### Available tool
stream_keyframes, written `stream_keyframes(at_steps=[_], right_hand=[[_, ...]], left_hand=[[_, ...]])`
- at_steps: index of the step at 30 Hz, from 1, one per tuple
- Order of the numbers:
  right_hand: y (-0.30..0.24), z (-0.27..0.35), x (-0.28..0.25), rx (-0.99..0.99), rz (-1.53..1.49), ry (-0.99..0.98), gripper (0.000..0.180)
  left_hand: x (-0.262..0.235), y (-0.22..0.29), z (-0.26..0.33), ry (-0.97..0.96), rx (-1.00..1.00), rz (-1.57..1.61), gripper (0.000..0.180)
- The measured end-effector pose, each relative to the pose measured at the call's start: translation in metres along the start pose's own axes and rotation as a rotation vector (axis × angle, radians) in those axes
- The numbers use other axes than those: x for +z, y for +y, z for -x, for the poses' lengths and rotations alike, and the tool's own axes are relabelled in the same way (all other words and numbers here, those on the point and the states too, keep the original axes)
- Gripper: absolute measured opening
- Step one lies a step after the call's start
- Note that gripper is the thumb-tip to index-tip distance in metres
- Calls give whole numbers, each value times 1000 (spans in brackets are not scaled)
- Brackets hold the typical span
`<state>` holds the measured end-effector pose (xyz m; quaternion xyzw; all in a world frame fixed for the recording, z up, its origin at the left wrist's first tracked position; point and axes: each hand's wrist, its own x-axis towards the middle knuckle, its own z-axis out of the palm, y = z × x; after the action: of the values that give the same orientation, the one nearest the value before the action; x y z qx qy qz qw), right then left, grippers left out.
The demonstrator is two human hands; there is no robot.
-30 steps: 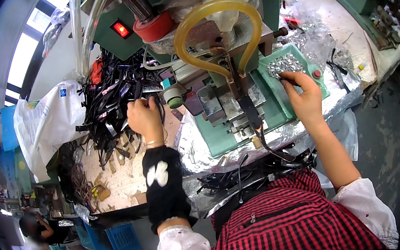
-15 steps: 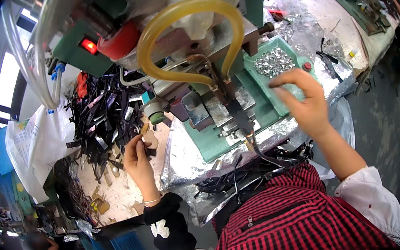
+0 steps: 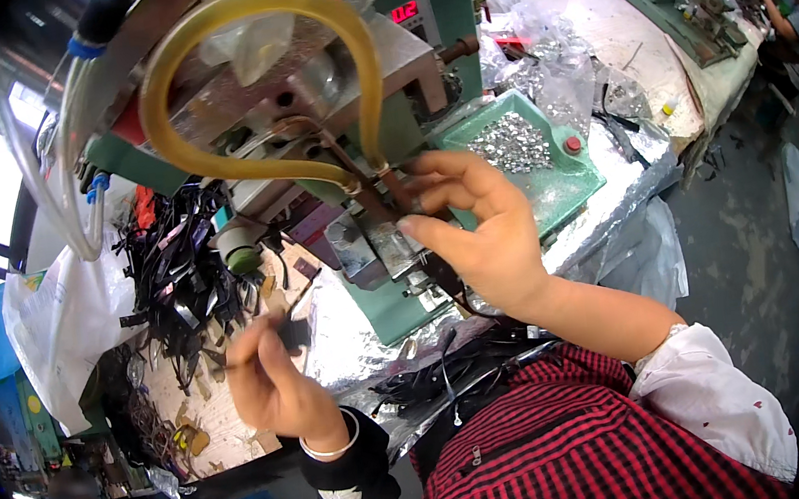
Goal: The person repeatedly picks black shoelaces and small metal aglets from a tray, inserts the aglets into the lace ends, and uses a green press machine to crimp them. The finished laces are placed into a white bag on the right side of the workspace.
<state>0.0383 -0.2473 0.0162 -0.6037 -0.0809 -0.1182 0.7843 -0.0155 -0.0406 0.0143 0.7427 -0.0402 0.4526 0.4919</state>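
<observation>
My left hand (image 3: 281,386) is at the left of the bench, thumb and fingers pinched and slightly blurred. At its fingertips is a small flat black piece (image 3: 297,334). My right hand (image 3: 493,232) reaches into the green bench machine (image 3: 394,321), thumb and fingertips close together beside its copper-coloured tubes (image 3: 376,197). Anything between those fingertips is too small to make out. Black straps (image 3: 442,279) lie at the machine's front, partly covered by my right hand. Right of it, a green tray (image 3: 565,202) holds many small shiny metal pieces (image 3: 510,143).
A thick yellow hose (image 3: 251,1) loops over the machine. Black strips (image 3: 181,278) are heaped at the left, near a white plastic bag (image 3: 58,335). Silver foil (image 3: 606,207) covers the bench's front edge; more black straps (image 3: 426,372) lie by my apron (image 3: 545,432).
My right hand has moved left from beside the tray to the machine's tubes. My left hand has come nearer me, now with the black piece at its fingertips. The view has shifted.
</observation>
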Motion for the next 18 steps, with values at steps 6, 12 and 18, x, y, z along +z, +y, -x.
stream_keyframes(at_steps=[6,12,18], right_hand=[[-27,19,-14,-41,150,-187,54],[54,-24,-104,-30,911,-146,25],[46,-32,-138,-272,811,244,23]], left_hand=[[17,34,5,-516,674,-132,12],[63,26,14,-512,829,-131,31],[67,15,20,-523,821,-107,32]])
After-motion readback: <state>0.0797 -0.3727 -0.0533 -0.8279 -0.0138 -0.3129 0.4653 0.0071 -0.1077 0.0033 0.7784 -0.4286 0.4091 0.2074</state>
